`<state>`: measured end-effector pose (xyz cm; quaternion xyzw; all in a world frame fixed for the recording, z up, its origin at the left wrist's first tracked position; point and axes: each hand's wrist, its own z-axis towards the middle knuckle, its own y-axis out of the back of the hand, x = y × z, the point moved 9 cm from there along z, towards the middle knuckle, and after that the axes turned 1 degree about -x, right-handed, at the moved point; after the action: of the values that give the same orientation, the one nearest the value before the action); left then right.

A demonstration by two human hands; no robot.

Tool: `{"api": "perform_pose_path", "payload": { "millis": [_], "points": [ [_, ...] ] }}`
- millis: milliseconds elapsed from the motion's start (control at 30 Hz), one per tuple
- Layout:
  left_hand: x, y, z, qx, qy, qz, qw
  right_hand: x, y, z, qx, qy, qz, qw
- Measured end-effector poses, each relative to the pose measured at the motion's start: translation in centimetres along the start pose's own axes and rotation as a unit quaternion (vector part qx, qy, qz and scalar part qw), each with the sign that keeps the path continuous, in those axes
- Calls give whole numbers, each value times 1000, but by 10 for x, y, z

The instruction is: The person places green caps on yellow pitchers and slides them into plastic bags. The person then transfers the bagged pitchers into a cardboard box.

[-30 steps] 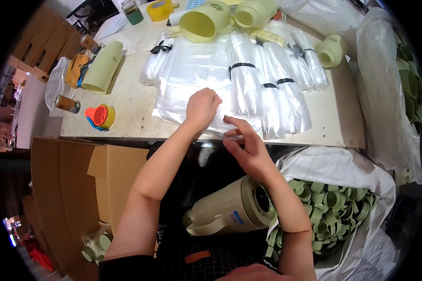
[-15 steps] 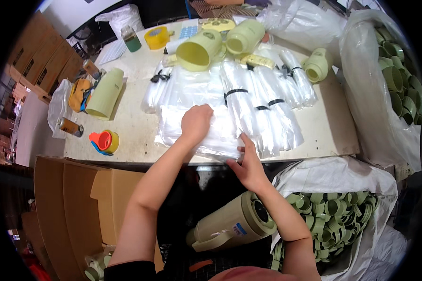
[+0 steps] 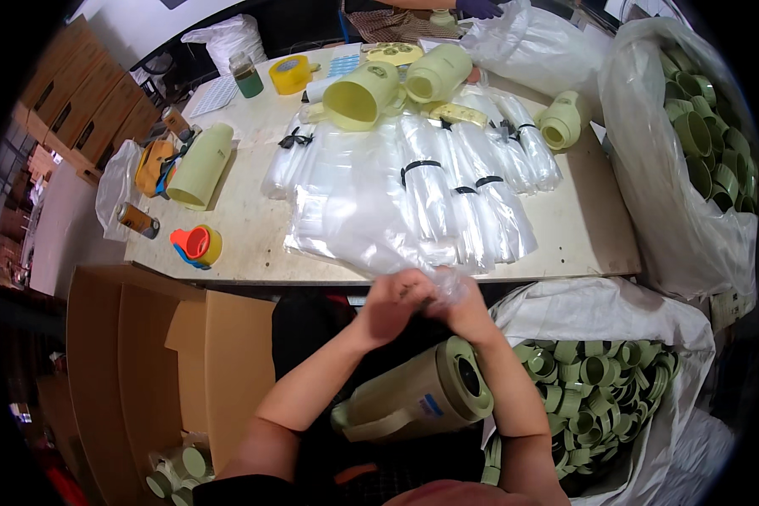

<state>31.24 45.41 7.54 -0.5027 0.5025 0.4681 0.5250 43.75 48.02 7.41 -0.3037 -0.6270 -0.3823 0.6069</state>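
My left hand point(image 3: 396, 305) and my right hand point(image 3: 465, 310) meet just off the table's front edge, fingers closed on the bunched edge of a clear plastic bag point(image 3: 449, 285). Its other end stretches back over the loose pile of clear bags point(image 3: 350, 207) on the table. Beside the pile lie several rolled bundles of bags point(image 3: 430, 194) bound with black ties. Below my hands, a khaki-green vacuum jug point(image 3: 401, 405) with a handle and a blue label lies tilted across my lap, its lid end near my right forearm.
Pale green jug shells point(image 3: 358, 97) lie behind the bags, one more point(image 3: 201, 169) at left. Yellow tape point(image 3: 290, 76) and a tape roll with an orange core point(image 3: 197, 244) sit on the table point(image 3: 253, 228). An open carton point(image 3: 164, 354) stands left; sacks of green parts point(image 3: 599, 379) stand right.
Both hands have drawn back from the bag pile toward me, past the table edge, pulling the edge of a bag along. My hands are now close together.
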Motion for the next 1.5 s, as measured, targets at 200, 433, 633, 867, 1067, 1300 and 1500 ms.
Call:
{"api": "perform_pose_path", "payload": {
  "millis": [200, 433, 633, 867, 1067, 1300, 1500],
  "points": [
    [-41, -7, -36, 193, 32, -475, 858, -55, 113, -50, -391, 11, 251, 886],
    [42, 16, 1, -91, 84, 0, 992, -113, 82, -144, -489, -91, 148, 855],
    [-120, -36, -155, 107, -311, 295, 897, -17, -10, -197, -376, -4, -317, 871],
    [-5, 76, -265, -173, -30, 357, 917, -62, -148, -189, 94, -77, -80, 989],
    [-49, 178, -363, -532, 1, 270, 802, 56, -242, -143, 338, 40, -55, 939],
    [40, 416, -555, -390, 110, -316, 858, 50, -295, -166, 392, -8, 27, 920],
    [144, 439, -574, -316, 482, 148, 804, -34, -220, -168, 214, -166, -46, 961]
  ]
}}
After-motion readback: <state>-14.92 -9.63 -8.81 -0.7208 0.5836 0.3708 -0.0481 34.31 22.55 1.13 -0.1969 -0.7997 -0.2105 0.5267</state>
